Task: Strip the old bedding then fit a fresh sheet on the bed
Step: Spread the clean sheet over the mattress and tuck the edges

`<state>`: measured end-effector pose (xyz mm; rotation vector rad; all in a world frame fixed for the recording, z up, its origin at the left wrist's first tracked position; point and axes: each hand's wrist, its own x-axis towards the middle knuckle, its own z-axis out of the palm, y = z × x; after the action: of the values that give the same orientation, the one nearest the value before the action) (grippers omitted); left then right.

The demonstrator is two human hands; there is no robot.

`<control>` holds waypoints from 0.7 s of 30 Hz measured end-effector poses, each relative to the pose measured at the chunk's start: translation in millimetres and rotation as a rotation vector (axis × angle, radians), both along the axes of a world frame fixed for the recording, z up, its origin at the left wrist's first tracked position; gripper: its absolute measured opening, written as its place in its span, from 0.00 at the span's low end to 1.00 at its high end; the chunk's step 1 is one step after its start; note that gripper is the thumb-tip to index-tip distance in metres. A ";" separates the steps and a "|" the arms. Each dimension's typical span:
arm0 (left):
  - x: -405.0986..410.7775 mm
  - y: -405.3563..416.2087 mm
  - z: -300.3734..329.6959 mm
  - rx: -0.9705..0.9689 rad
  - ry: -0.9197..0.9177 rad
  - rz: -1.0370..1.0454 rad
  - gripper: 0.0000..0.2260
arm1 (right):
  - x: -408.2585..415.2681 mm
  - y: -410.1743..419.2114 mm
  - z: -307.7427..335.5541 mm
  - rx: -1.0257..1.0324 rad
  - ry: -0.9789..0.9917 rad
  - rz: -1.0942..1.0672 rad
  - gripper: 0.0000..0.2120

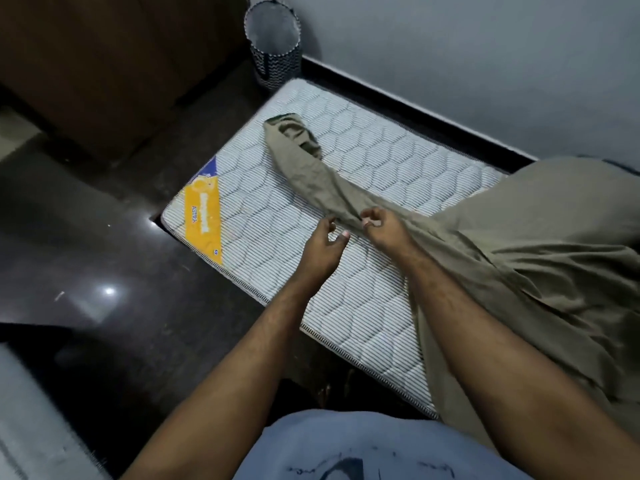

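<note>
A quilted white mattress with a yellow label lies on the dark floor against the wall. An olive-green sheet covers its right part, and a bunched strip of it stretches toward the far corner. My right hand pinches this strip near the middle of the mattress. My left hand hovers just left of the strip, fingers loosely curled, holding nothing.
A patterned cylindrical bin stands by the mattress's far corner. A brown wooden cupboard is at the upper left. A glossy dark floor runs along the left, with a grey surface at the bottom left.
</note>
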<state>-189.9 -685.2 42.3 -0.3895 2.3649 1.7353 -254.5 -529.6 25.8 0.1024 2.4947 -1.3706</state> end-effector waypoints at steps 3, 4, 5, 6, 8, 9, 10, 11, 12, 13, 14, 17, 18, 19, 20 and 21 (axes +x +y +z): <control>-23.6 4.8 -5.0 0.048 0.004 -0.039 0.20 | -23.3 3.4 -6.7 0.014 -0.021 -0.022 0.12; -32.6 5.2 -9.8 0.062 -0.013 -0.069 0.21 | -32.2 4.8 -12.9 0.026 -0.035 -0.037 0.12; -39.7 4.6 -15.5 0.070 -0.024 -0.088 0.22 | -38.2 5.4 -17.8 0.041 -0.050 -0.047 0.12; -49.5 2.9 -22.6 0.084 -0.032 -0.103 0.23 | -46.8 5.5 -25.6 0.057 -0.065 -0.063 0.12; -65.9 -1.4 -37.4 0.101 -0.048 -0.123 0.27 | -62.2 5.5 -40.5 0.106 -0.077 -0.092 0.12; -77.7 -4.1 -47.8 0.107 -0.070 -0.143 0.29 | -73.5 5.4 -51.4 0.140 -0.098 -0.102 0.13; -86.4 -6.8 -56.7 0.106 -0.096 -0.159 0.30 | -83.0 5.9 -62.6 0.173 -0.126 -0.106 0.13; -97.6 -11.5 -67.4 0.107 -0.126 -0.181 0.32 | -92.5 6.0 -75.2 0.210 -0.165 -0.119 0.14; -107.5 -16.0 -75.3 0.105 -0.148 -0.192 0.33 | -100.3 6.9 -88.3 0.243 -0.196 -0.137 0.15; -116.6 -21.4 -82.0 0.099 -0.166 -0.198 0.33 | -105.5 6.1 -98.5 0.268 -0.227 -0.158 0.16; -129.3 -29.2 -89.5 0.094 -0.186 -0.210 0.34 | -113.3 1.3 -108.8 0.283 -0.260 -0.176 0.17; -164.3 -49.0 -112.6 0.071 -0.230 -0.232 0.34 | -134.0 -17.8 -123.8 0.300 -0.323 -0.166 0.15; -172.4 -54.8 -119.6 0.063 -0.243 -0.238 0.33 | -140.0 -22.6 -128.7 0.305 -0.328 -0.150 0.14; -182.3 -61.1 -128.6 0.058 -0.257 -0.255 0.32 | -148.4 -28.0 -138.5 0.312 -0.335 -0.139 0.14; -188.2 -66.2 -136.2 0.059 -0.266 -0.269 0.28 | -155.2 -31.7 -147.2 0.325 -0.336 -0.127 0.13; -194.6 -70.9 -144.1 0.059 -0.278 -0.281 0.24 | -162.5 -35.5 -158.0 0.341 -0.339 -0.113 0.13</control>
<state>-384.4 -756.1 -101.7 -0.2558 2.0560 1.5113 -417.0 -565.1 -132.2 0.5090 2.4283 -0.8624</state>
